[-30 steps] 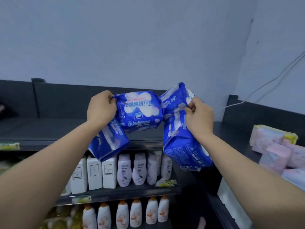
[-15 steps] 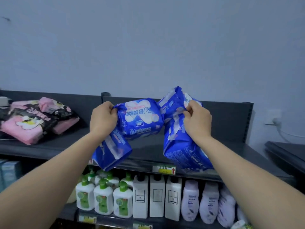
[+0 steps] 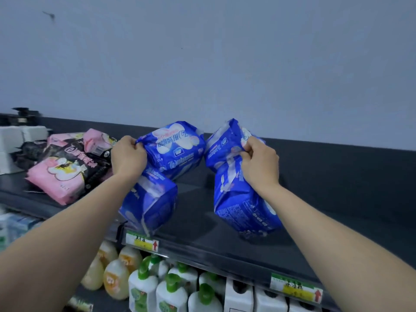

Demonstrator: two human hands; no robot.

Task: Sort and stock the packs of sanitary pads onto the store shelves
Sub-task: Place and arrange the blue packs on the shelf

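Clamped tight in the left grip: the crimped ends of 2 blue packs, 1 above the other. Likewise in the right grip: 2 further blue packs. Held low over the dark top shelf, right of pink-and-black packs lying there.

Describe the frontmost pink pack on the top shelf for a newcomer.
Find the dark top shelf below the grey wall. Toward its left lies a pile of pink and black packs; the pink pack is frontmost, nearest the edge, with a white cartoon shape.

Shop: price-tagged shelf, bottles.
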